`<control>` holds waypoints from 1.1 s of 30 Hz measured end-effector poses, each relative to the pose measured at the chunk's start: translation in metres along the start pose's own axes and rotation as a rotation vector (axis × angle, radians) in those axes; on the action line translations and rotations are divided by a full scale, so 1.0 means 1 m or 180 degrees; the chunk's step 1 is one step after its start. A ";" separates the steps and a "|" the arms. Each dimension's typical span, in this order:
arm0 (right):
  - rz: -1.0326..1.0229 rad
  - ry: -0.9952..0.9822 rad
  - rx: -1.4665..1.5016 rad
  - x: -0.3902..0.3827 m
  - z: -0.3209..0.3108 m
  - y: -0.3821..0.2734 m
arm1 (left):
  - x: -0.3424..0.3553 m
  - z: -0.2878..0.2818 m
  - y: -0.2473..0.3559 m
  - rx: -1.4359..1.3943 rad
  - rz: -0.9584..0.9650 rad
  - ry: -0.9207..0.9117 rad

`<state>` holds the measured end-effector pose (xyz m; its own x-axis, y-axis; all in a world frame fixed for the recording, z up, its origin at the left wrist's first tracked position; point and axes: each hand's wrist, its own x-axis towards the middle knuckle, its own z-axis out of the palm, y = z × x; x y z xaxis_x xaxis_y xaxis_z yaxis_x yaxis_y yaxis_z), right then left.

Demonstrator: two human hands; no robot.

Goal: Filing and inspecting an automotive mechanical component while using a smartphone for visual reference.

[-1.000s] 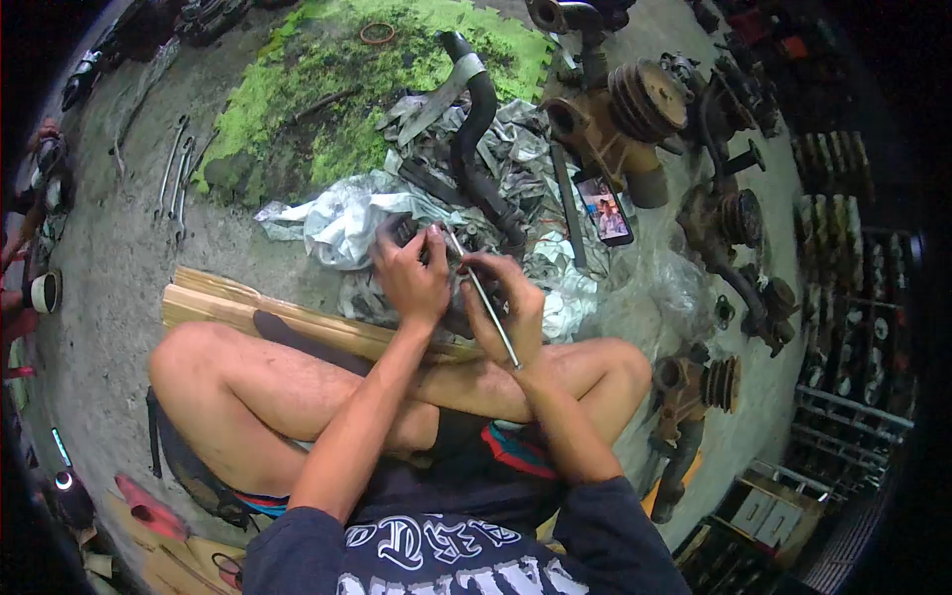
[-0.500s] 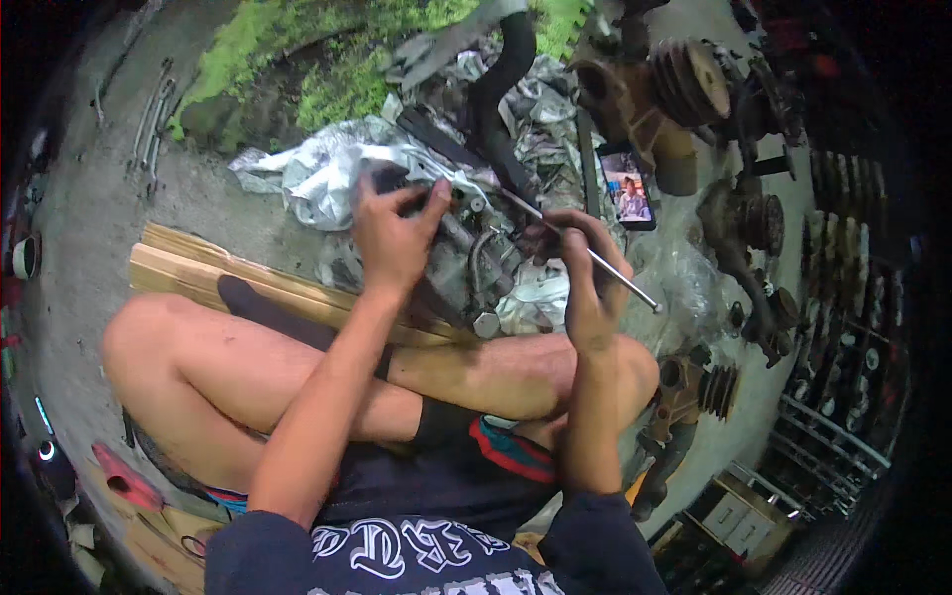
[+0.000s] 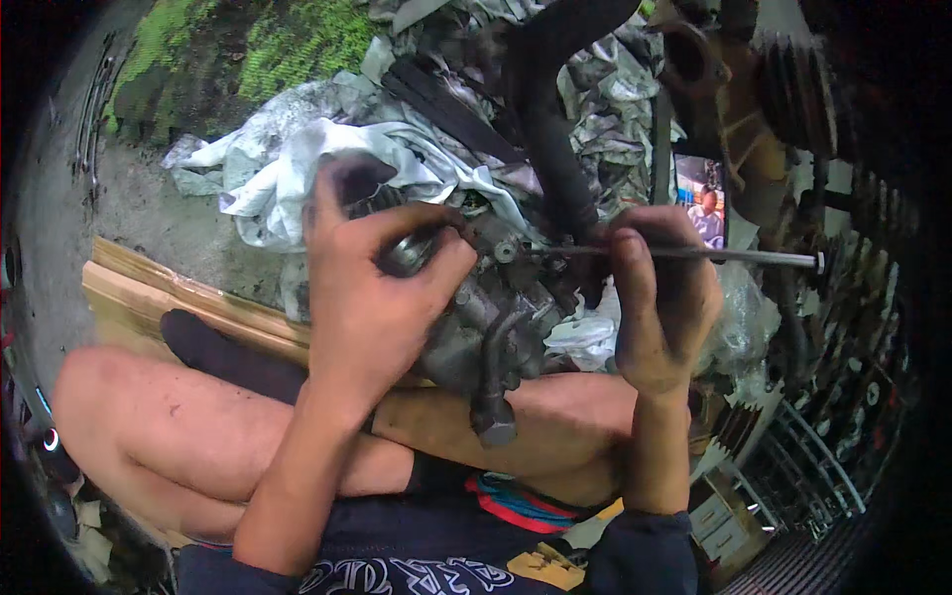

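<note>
A greasy metal engine part [image 3: 476,332] with a bent pipe and a large hex fitting [image 3: 495,424] rests in front of my crossed legs. Curled around a dark round section at its left side is my left hand [image 3: 372,283]; some of its fingertips are hidden. In my right hand [image 3: 669,297] I grip a long, thin metal rod [image 3: 773,259] between thumb and fingers. The rod lies nearly level, its inner end close to a small round fitting [image 3: 506,251] on the part. Whether the tip touches it I cannot tell.
Crumpled white cloth [image 3: 268,164] lies behind my left hand. A thick black hose [image 3: 545,109] rises beyond the part. Farther right are a lit phone [image 3: 706,203] and a rusty casting [image 3: 744,129]. Flattened cardboard [image 3: 188,297] sits by my left foot, several wrenches [image 3: 94,109] far left.
My view has come closer to the part. The rod has swung from a slant to nearly level, and my right hand has turned with it. My left hand stays at the part's left side.
</note>
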<state>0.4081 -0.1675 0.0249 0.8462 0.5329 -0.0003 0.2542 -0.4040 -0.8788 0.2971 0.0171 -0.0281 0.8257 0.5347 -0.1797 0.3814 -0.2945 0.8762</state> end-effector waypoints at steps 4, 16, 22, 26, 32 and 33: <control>-0.0140 -0.0141 0.0089 0.003 0.020 0.017 | 0.003 -0.004 0.000 -0.0040 -0.0005 0.0009; 0.0018 -0.0286 0.0497 0.013 0.014 0.029 | 0.007 -0.004 0.005 0.0085 0.0054 -0.0346; 0.0010 -0.0421 0.0830 0.007 0.017 0.039 | 0.005 -0.002 0.007 0.0077 0.0259 -0.0395; -0.0349 -0.0435 0.0793 0.023 0.016 0.041 | 0.004 -0.011 0.013 0.0057 -0.0047 -0.0433; -0.0559 -0.0523 0.0751 0.024 0.013 0.041 | 0.000 -0.004 0.016 -0.0161 -0.0247 -0.0255; -0.0738 -0.0430 0.0836 0.022 0.020 0.039 | 0.000 -0.005 0.017 -0.0293 -0.0332 -0.0318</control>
<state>0.4273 -0.1567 -0.0188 0.7064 0.6882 0.1654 0.2880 -0.0660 -0.9553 0.3016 0.0167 -0.0110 0.8226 0.4759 -0.3113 0.4313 -0.1654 0.8869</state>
